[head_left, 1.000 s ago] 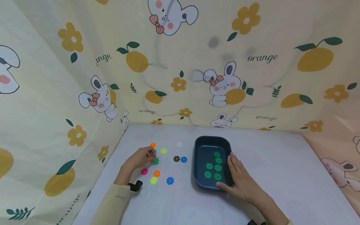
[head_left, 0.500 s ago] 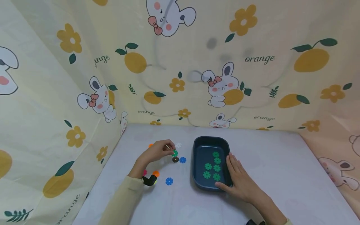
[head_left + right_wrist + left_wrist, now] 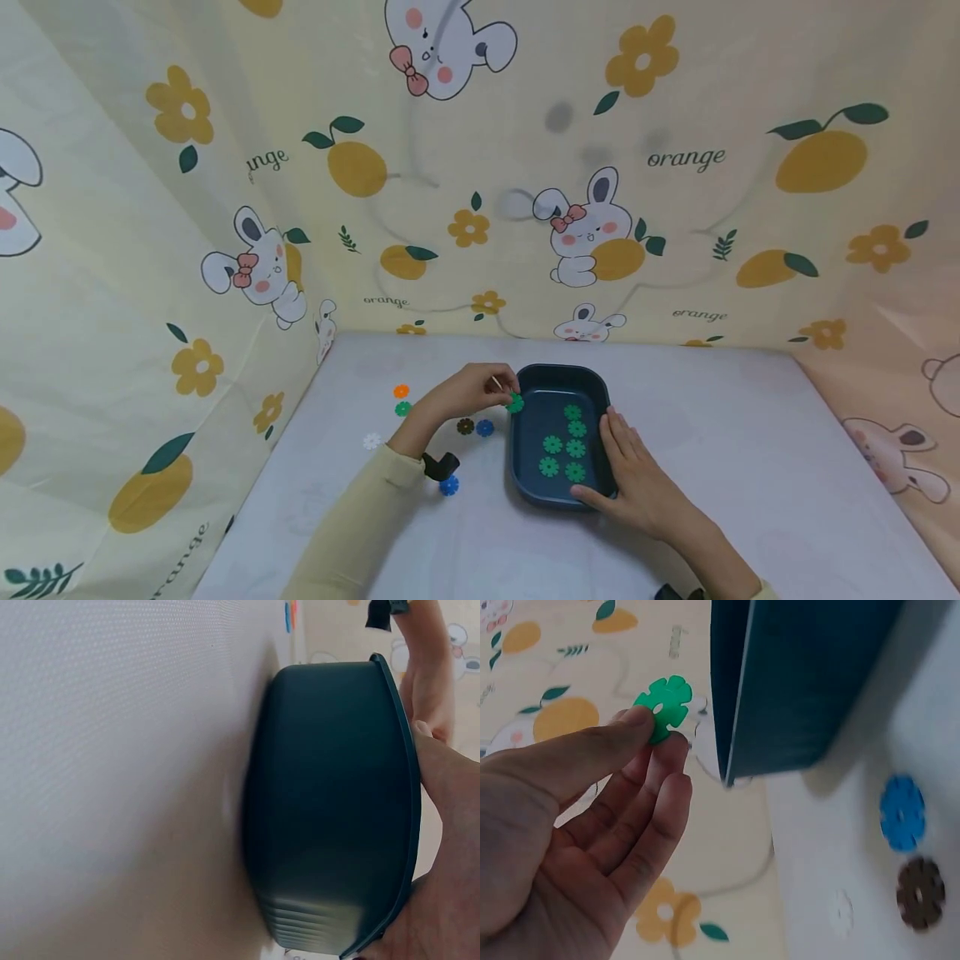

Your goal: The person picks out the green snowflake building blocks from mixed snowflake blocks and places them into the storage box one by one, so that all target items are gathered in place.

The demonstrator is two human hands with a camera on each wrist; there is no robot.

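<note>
In the head view my left hand is at the left rim of a dark blue tray. Between thumb and fingertips it pinches a green snowflake disc, raised beside the tray wall in the left wrist view. Several green snowflake discs lie on the tray's floor, mostly toward its right half. My right hand rests along the right rim with fingers straight and thumb over the near corner. In the right wrist view it overlaps the tray's rim.
Left of the tray lie a brown disc, a blue disc and another blue disc. Farther left are an orange disc, a green disc and a white disc. A printed cloth rises behind the table.
My left hand has picked up a green disc from the left group and carried it rightward to the tray's left rim. My right hand has stayed at the tray's right side.
</note>
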